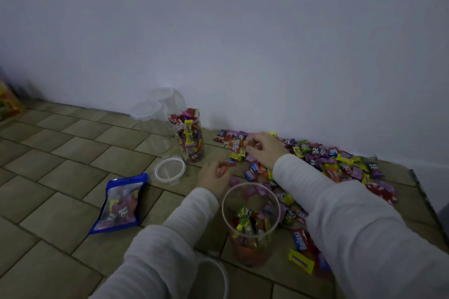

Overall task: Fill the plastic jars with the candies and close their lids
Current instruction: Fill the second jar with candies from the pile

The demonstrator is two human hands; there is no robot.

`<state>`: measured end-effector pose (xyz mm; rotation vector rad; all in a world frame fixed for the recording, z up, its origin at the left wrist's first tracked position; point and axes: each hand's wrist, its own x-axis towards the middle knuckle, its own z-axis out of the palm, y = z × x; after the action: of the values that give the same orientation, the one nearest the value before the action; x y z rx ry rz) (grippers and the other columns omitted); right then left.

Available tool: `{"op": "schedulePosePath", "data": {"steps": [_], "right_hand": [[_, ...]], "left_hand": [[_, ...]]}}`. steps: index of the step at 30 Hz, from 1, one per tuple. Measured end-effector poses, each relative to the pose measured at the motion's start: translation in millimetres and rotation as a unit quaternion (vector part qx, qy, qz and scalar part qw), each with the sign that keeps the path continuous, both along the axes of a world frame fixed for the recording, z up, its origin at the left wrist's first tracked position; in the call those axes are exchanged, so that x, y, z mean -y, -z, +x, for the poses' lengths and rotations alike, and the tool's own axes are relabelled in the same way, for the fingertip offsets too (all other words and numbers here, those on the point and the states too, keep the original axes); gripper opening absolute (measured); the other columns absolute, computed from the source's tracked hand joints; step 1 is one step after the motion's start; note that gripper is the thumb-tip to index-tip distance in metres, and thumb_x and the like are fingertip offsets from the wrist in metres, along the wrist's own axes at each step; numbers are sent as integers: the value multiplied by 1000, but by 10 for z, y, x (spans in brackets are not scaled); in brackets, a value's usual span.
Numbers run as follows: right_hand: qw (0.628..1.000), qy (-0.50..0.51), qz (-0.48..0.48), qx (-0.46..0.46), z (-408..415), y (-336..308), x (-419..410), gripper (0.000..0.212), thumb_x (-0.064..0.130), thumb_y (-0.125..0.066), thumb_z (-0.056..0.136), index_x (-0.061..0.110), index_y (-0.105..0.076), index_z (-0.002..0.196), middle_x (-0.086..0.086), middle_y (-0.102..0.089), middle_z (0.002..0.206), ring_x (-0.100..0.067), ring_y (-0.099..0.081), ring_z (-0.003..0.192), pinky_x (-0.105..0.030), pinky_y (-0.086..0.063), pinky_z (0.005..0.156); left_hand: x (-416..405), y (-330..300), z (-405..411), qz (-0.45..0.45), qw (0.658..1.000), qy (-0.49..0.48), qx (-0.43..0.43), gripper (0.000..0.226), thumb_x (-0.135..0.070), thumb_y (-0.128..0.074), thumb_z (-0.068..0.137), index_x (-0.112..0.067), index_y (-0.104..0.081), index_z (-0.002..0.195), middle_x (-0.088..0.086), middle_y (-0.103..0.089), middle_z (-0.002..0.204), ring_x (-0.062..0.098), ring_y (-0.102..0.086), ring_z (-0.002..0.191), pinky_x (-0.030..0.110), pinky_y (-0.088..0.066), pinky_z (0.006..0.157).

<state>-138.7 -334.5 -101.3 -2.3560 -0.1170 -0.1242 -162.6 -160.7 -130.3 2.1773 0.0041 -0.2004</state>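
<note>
"Fruit Plus" lettering on blue pouch (120, 202)

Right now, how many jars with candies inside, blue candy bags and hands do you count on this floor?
Jars with candies inside: 2
Blue candy bag: 1
Hands: 2, left hand and right hand
Total: 5

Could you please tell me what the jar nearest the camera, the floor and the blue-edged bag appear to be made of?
Near jar: clear, glossy plastic, since candies show through its wall. Floor: matte brownish tiles, likely ceramic, with dark grout lines. Blue-edged bag: thin shiny plastic film with a see-through window.
</note>
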Motion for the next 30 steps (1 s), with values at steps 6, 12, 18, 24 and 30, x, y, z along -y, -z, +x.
{"op": "schedulePosePath", "data": {"steps": [6,12,18,24,30], "right_hand": [[980,-54,-188,39,695,139,-110,25,26,-49,94,23,-61,115,-2,-49,125,-22,-44,117,-40,-40,98],[949,-130,-284,30,1431,392,-292,42,35,-43,98,25,-47,138,0,-33,150,-23,-33,135,-38,-28,111],[905,-189,-380,-14,1717,708,-394,48,44,-35,100,32,-33,147,-1,-14,160,-25,-24,142,-39,-23,115],[935,-142,-323,23,1630,799,-272,46,45,-45,96,18,-47,133,-7,-34,147,-29,-31,133,-40,-27,110],[955,-64,-289,9,1360,815,-163,35,34,-46,96,12,-49,123,-13,-46,126,-33,-48,114,-38,-39,94]], "left_hand": [[164,287,431,307,945,102,51,92,-79,-42,72,-33,-13,146,0,-7,156,28,-9,142,53,-13,113],[203,586,726,359,919,124,103,102,-90,-25,57,-37,-16,143,2,-19,149,26,-23,134,48,-21,107],[180,662,952,343,917,115,171,82,-80,-18,61,-32,-42,124,1,-38,128,21,-37,114,34,-33,93],[187,687,1005,284,928,125,206,55,-65,-35,76,-25,-54,109,-1,-46,112,18,-45,101,29,-37,84],[226,626,927,284,924,130,222,31,-44,-48,90,-20,-56,108,1,-51,109,19,-54,88,28,-44,71]]}}
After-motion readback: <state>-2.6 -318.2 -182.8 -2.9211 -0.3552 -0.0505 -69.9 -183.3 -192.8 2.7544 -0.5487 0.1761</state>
